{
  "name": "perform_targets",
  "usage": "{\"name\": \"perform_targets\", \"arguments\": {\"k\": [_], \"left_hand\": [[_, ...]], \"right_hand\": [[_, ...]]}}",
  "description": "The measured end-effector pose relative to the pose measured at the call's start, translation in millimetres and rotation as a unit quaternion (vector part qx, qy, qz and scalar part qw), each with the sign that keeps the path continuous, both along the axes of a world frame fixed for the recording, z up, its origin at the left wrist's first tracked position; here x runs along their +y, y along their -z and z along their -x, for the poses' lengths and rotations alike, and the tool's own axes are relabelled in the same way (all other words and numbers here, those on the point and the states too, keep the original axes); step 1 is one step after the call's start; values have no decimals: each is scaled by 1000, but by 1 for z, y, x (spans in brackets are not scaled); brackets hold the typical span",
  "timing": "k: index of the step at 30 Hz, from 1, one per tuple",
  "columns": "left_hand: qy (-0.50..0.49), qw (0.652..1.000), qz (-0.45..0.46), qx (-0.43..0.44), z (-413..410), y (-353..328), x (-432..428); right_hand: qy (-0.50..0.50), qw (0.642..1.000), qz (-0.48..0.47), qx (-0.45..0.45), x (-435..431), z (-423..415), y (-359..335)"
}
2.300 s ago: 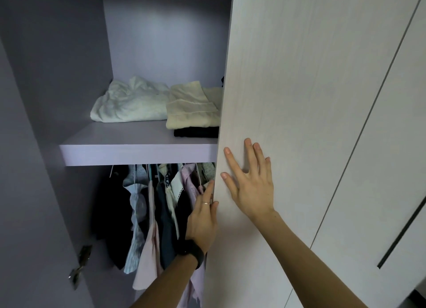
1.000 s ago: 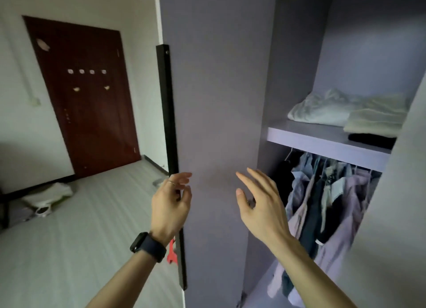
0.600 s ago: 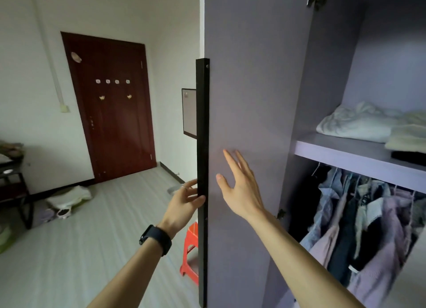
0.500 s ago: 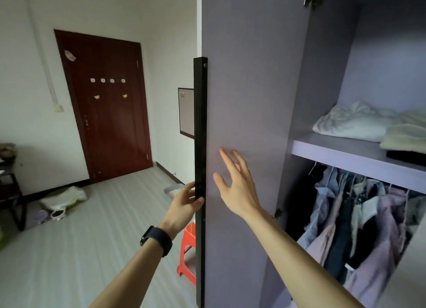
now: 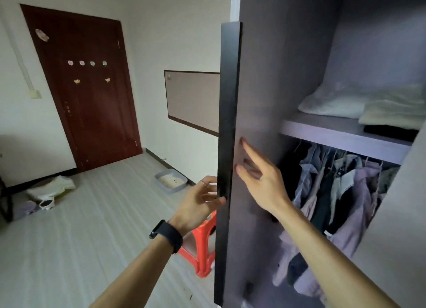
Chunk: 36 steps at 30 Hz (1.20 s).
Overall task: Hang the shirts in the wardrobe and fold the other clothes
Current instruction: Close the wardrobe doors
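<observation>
Black is the trim (image 5: 228, 114) that runs up the free edge of the wardrobe door (image 5: 260, 77), top to bottom, and that upright edge stands between my two hands. My left hand (image 5: 200, 201) is on the outer side, thumb on the near face of the trim and the other digits reaching round behind it, a light pinch and not a fist. My right hand (image 5: 262, 181) lies flat on the door's lilac inner face, fingers (image 5: 252, 154) straight and a little spread, holding nothing. The shirts (image 5: 350, 187) already hung are to the right of my right hand and deeper in, in a row on hangers under the shelf (image 5: 341, 134), on which folded clothes (image 5: 380, 109) lie. So the right hand is the nearer one to the hanging space, while the door cuts the left off from it. Neither hand has a garment, and I see none waiting in view. I judge the door wants pushing leftward, away from the opening, before anything goes in.
</observation>
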<state>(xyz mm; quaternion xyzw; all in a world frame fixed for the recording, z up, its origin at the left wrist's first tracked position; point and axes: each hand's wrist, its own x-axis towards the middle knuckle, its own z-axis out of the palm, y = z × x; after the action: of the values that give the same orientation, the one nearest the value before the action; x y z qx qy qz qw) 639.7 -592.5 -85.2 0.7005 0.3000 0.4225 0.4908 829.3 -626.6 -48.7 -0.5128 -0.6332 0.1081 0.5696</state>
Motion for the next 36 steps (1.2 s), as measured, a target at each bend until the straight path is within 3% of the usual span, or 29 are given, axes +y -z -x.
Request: {"name": "perform_targets", "arguments": {"k": [3, 10, 14, 25, 29, 31, 33, 36], "left_hand": [[37, 999, -4, 8, -28, 3, -19], [33, 996, -83, 30, -122, 13, -65], [6, 973, -216, 81, -176, 20, -74], [64, 961, -261, 69, -268, 28, -71], [24, 946, -301, 115, -277, 23, -59], [14, 930, -329, 164, -282, 17, -48], [15, 906, -366, 211, -287, 14, -36], [-8, 855, -461, 236, -294, 15, -8]], "right_hand": [[-9, 998, 10, 58, -36, -22, -2], [111, 985, 1, 131, -97, -83, 14], [165, 979, 5, 121, -128, -121, 18], [219, 967, 54, 119, -142, -197, 0], [251, 966, 31, 51, -142, -201, -8], [302, 952, -23, -39, -136, -205, -6], [354, 922, -71, -139, -130, -211, 3], [454, 850, -140, -227, -120, -218, 16]]}}
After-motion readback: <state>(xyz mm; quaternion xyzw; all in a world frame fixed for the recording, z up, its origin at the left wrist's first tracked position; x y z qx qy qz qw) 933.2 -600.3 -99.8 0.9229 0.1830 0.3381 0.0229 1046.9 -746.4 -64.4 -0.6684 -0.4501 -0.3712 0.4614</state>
